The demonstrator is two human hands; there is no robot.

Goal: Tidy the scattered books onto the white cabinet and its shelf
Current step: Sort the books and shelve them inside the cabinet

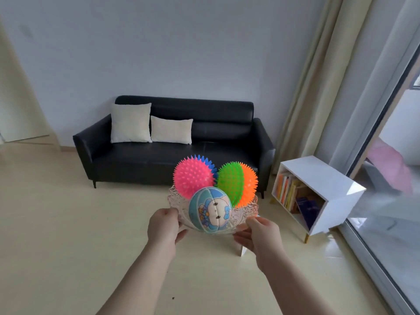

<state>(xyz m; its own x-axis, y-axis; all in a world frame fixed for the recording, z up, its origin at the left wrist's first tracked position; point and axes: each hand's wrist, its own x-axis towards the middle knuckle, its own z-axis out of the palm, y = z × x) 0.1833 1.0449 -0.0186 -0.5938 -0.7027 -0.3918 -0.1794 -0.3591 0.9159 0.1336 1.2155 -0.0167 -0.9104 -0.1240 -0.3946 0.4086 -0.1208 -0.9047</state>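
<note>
A left hand [162,226] and right hand [259,235] pinch the scalloped rim of a ribbed glass bowl [241,215], thumbs on top and fingers curled beneath. It carries a cartoon ball [210,210] and spiky balls [193,177]. At two o'clock, books [287,189] fill the shelf of the white cabinet [322,176]. Smooth pale floor [56,212] lies open at nine.

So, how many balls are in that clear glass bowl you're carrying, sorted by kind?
Spiky rubber balls: 2 (pink-and-blue spiky ball, green-and-orange spiky ball)
Soft balls: 1 (blue cartoon-printed soft ball)
Total: 3, all in the clear cut-glass bowl, which the left hand and the right hand grip at its rim.
</note>
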